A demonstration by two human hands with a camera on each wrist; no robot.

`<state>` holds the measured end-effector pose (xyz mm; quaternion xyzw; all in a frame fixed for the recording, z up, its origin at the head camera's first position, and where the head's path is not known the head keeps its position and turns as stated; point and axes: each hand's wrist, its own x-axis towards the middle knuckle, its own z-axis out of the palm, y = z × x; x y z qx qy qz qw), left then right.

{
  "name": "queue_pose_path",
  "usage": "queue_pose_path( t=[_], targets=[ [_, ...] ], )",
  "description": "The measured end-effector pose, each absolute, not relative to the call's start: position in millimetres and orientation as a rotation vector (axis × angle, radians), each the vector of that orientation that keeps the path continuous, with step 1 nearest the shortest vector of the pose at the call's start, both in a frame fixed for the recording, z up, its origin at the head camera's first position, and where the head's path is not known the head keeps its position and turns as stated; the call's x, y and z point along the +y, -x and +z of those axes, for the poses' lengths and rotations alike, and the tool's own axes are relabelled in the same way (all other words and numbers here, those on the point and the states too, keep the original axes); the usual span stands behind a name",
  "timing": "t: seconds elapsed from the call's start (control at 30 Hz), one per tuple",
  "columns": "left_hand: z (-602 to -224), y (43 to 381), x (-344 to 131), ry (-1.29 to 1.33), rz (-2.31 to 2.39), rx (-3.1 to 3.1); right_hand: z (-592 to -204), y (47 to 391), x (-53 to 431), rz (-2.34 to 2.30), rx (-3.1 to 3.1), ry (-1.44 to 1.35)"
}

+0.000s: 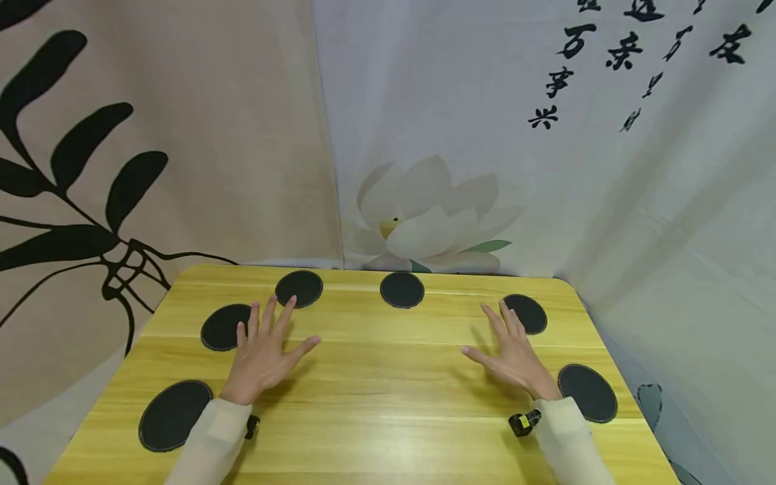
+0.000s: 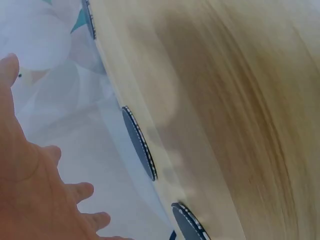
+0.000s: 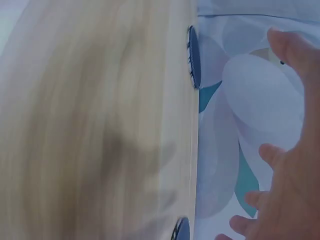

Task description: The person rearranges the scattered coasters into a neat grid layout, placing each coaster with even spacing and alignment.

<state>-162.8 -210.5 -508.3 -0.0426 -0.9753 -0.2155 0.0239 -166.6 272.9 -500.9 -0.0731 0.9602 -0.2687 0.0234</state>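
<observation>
Both hands hover above a light wooden table (image 1: 388, 377), fingers spread and holding nothing. In the head view my left hand (image 1: 263, 357) is at the left, its fingertips over or near two black round mats, one at the back (image 1: 299, 286) and one at the left (image 1: 223, 329). On the right side, my right hand (image 1: 512, 353) reaches toward another black round mat (image 1: 529, 314), its fingertips overlapping that mat's edge in view. Each wrist view shows the splayed fingers of the left hand (image 2: 35, 185) and the right hand (image 3: 295, 190) apart from the tabletop.
More black mats lie along the table's rim: back middle (image 1: 402, 289), near left (image 1: 176, 415) and near right (image 1: 587, 393). Behind the table hangs a curtain (image 1: 436, 101) printed with a lotus, leaves and characters. A small black device (image 1: 525, 423) sits at the right wrist.
</observation>
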Motion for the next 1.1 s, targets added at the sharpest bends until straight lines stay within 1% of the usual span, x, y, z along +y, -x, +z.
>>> queue_pose_path(
  t=[0.43,0.87,1.1],
  targets=[
    [-505,173,-219,0.134,-0.908,-3.063,-492,179,235,-1.020,2.802,0.266],
    [-494,193,-236,0.103,-1.150,-3.067,-478,204,185,-1.167,2.653,0.290],
    [-493,203,-241,0.097,-1.278,-3.060,-477,212,172,-1.257,2.565,0.287]
  ],
)
